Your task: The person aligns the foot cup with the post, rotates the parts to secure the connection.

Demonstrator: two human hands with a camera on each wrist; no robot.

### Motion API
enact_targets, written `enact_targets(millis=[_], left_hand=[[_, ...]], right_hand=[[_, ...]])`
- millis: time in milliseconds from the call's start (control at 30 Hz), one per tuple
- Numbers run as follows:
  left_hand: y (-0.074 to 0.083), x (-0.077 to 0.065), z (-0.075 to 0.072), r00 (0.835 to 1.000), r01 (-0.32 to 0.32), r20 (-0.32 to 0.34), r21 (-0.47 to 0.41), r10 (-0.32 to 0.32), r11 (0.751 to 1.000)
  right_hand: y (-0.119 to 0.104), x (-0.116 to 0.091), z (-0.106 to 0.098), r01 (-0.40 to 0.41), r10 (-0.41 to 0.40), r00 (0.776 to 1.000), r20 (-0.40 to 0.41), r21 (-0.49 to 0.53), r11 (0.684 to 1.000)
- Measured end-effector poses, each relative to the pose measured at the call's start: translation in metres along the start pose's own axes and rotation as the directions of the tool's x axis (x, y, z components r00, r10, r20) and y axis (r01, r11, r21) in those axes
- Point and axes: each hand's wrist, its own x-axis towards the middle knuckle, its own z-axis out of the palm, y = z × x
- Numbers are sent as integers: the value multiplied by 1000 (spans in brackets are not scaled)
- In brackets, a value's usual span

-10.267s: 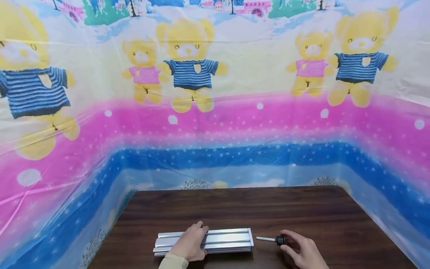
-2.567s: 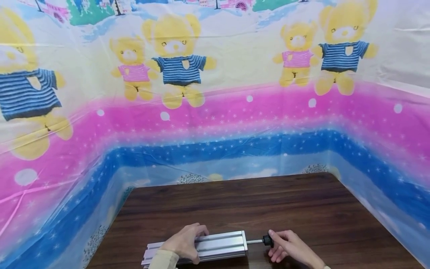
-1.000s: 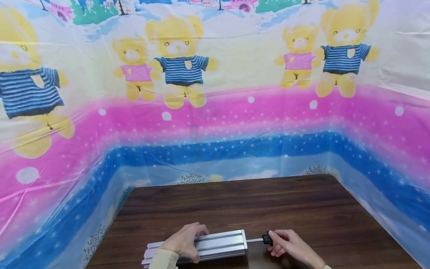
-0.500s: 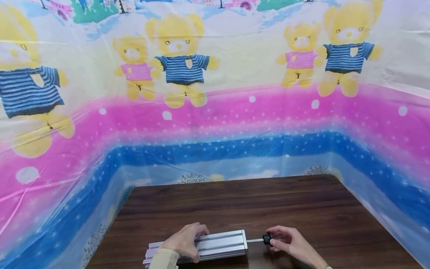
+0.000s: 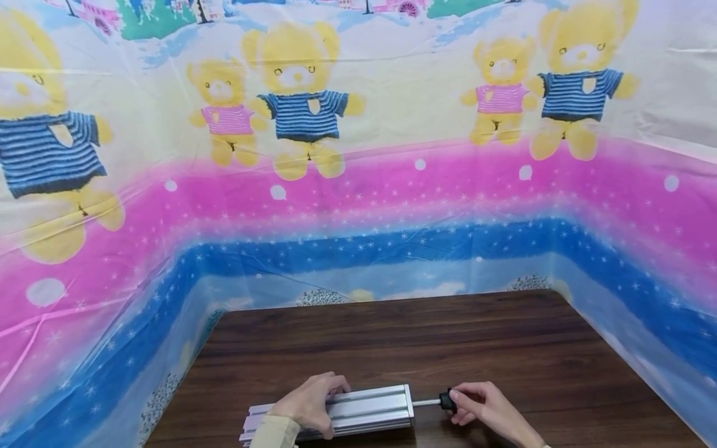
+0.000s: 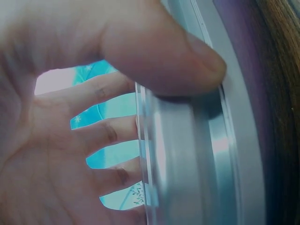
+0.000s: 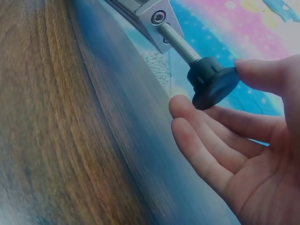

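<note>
A silver aluminium profile (image 5: 372,407) lies lengthwise on the table, its end plate facing right. My left hand (image 5: 308,401) grips it from above, thumb on the near side and fingers over the far side; the left wrist view shows the thumb pressed on the grooved metal (image 6: 178,154). Out of the end plate sticks the threaded stud (image 7: 180,43) of a levelling foot, whose round black base (image 7: 215,84) faces my right hand (image 5: 490,410). Thumb and fingertips of that hand pinch the base by its rim. The stud's tip is hidden inside the profile.
The dark wooden tabletop (image 5: 392,336) spreads behind and to the right of the profile. A printed cloth (image 5: 358,186) with bears encloses the table at the back and sides. A socket-head screw (image 7: 159,17) sits in the end plate beside the stud.
Ten seconds ago the foot was apart from the profile; now its stud is in the end plate. Over the last second my right fingers loosened, shifted round the base and pinched again. The left hand stays put.
</note>
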Motion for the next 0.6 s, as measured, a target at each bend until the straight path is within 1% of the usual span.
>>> enact_targets(millis=[133, 300, 367, 467, 533, 600], left_hand=[[-1, -1, 1, 1000, -2, -1, -3, 2, 1000], [-1, -2, 2, 1000, -5, -5, 7, 5, 1000], [-1, -3, 2, 1000, -10, -10, 18, 10, 1000], [-1, -5, 1, 1000, -6, -7, 7, 6, 1000], [-1, -5, 0, 1000, -1, 1, -6, 1, 1000], [-1, -5, 0, 1000, 4, 7, -14, -4, 1000]], right_hand=[[1, 1, 2, -28, 28, 1000, 0, 4, 1000], [1, 2, 4, -61, 60, 998, -18, -21, 998], [1, 2, 5, -71, 71, 997, -14, -7, 997], [-1, 1, 4, -78, 79, 997, -2, 42, 996], [-1, 0, 3, -59, 58, 998, 10, 67, 996], [-2, -1, 2, -16, 16, 1000, 15, 51, 999]])
